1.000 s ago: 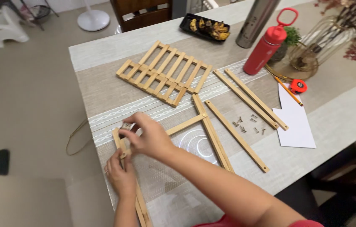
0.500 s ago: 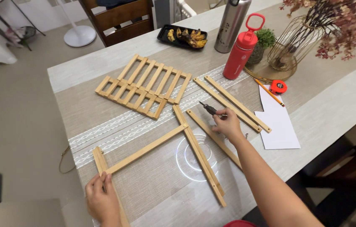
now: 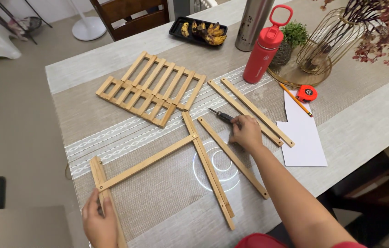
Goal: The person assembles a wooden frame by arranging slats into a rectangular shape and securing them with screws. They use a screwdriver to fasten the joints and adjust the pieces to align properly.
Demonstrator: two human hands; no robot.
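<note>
The right hand [image 3: 246, 133] rests at mid-worktop with its fingers curled over the handle of a screwdriver [image 3: 221, 115]; whether they grip it or merely cover it is hard to tell, as the tool lies flat on the runner [image 3: 111, 110]. The left hand [image 3: 99, 222] presses down on a near-left slat [image 3: 105, 197], fingers spread flat, gripping nothing. That slat is joined to a long crosspiece [image 3: 146, 162], which meets a doubled upright [image 3: 208, 170], so part of a frame [image 3: 157, 158] looks assembled. Still loose are one slat [image 3: 232, 157] just right of the upright, two more [image 3: 252, 111] beyond the hand, and two slatted panels [image 3: 150, 89] farther off. A red bottle [image 3: 262, 53] and a paper sheet [image 3: 302, 133] lie to the right.
</note>
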